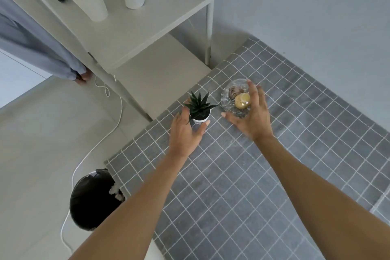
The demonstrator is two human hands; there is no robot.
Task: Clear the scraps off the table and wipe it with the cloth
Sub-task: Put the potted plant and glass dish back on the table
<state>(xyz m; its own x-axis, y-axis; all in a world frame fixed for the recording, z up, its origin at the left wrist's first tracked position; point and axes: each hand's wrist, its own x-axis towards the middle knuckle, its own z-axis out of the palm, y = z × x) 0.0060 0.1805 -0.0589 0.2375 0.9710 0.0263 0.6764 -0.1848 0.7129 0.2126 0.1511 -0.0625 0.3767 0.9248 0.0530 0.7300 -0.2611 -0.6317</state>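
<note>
The table (242,186) wears a grey checked tablecloth. A small spiky green plant in a white pot (200,115) stands near its far left edge. My left hand (185,131) cups the pot, thumb at its right base and fingers at its left side. Just right of it sits a glass bowl (229,99) holding a gold-wrapped ball (242,101) and a brown piece. My right hand (251,116) grips the bowl's near right side, fingers spread over its rim. No wiping cloth or loose scraps show on the table.
A bin with a black bag (92,198) stands on the floor by the table's left edge, white scraps inside. A white shelf unit (147,27) with cups stands beyond the table's corner. A white cable (101,141) runs across the floor. A wall lies to the right.
</note>
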